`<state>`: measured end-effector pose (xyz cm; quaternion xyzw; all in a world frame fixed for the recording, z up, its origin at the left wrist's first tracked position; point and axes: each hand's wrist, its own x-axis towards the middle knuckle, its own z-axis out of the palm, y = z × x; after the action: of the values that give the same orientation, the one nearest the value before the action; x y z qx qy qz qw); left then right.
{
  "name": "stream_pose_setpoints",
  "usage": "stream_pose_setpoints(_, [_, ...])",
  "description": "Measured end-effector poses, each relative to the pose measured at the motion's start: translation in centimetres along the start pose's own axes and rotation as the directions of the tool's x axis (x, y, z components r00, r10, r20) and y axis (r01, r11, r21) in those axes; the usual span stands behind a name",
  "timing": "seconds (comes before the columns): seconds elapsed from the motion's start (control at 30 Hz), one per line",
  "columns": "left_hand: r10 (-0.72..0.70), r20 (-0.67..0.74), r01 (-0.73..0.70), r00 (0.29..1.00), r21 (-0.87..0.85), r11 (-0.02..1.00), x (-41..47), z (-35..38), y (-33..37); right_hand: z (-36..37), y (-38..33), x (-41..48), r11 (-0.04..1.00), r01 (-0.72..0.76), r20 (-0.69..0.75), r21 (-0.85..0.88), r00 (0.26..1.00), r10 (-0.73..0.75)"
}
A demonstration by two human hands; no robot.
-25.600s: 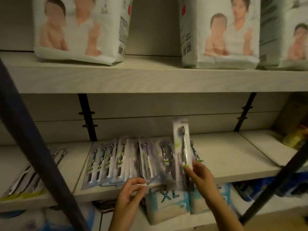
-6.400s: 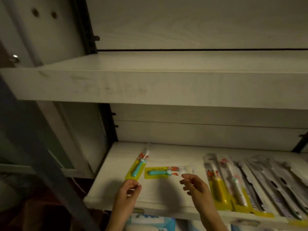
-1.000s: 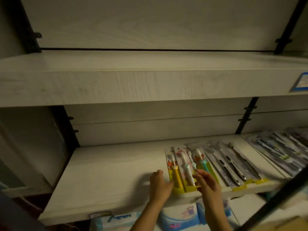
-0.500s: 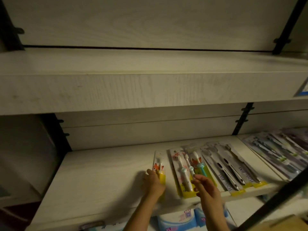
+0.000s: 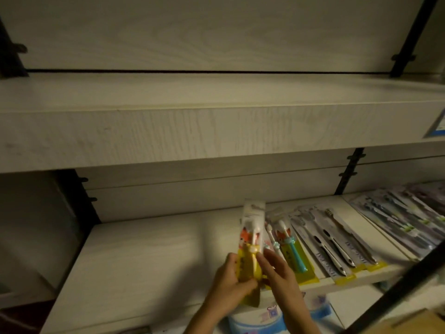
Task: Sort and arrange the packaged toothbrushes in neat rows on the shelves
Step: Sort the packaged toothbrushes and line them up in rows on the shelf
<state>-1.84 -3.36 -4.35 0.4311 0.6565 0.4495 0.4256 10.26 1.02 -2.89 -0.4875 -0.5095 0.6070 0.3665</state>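
Pack (image 5: 250, 233) with a yellow toothbrush stood nearly upright between two hands above the shelf (image 5: 149, 261) front.
The left hand (image 5: 231, 283) gripped the pack's lower end, fingers curled round its left edge. The right hand (image 5: 280, 279) lay against the right edge with fingers nearly straight; whether they gripped could not be told. Just right of the hands a teal pack (image 5: 293, 253) lay flat on the shelf, with dark-handled packs (image 5: 337, 247) in a row beside it and a further row (image 5: 409, 225) beyond. The upper shelf (image 5: 192, 131) ran overhead.
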Motion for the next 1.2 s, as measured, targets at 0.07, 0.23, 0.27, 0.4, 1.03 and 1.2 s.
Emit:
stream_pose_setpoints(0.07, [0.019,0.104,-0.016,0.994,-0.029,0.999,-0.4,1.2,0.6,-0.1,-0.2,-0.1,0.999,0.034,-0.019,-0.014,0.999,-0.035])
stream_pose_setpoints(0.23, [-0.087,0.082,0.081,0.993,0.067,0.994,1.2,1.4,0.4,-3.3,-0.8,-0.2,0.995,0.045,-0.226,0.090,0.974,-0.023])
stream_pose_setpoints(0.27, [-0.113,-0.029,0.116,0.993,0.110,0.987,2.1,1.6,0.1,-4.2,-1.0,-0.3,0.992,0.039,-0.257,0.122,0.966,-0.007])
stream_pose_setpoints(0.4, [-0.177,-0.177,0.226,0.968,0.312,0.923,5.1,4.7,0.3,-6.5,-1.5,-1.0,0.986,0.065,-0.313,0.155,0.950,-0.014])
stream_pose_setpoints(1.03, [-0.075,-0.215,0.013,0.974,-0.278,0.960,2.7,-0.4,-1.2,-7.1,0.4,-2.3,0.997,0.036,-0.187,0.072,0.982,-0.022])
stream_pose_setpoints(1.2, [-0.067,-0.305,-0.068,0.950,-0.413,0.908,-3.0,-6.2,-2.3,-4.2,1.0,-2.0,0.998,0.054,-0.101,0.037,0.994,-0.050])
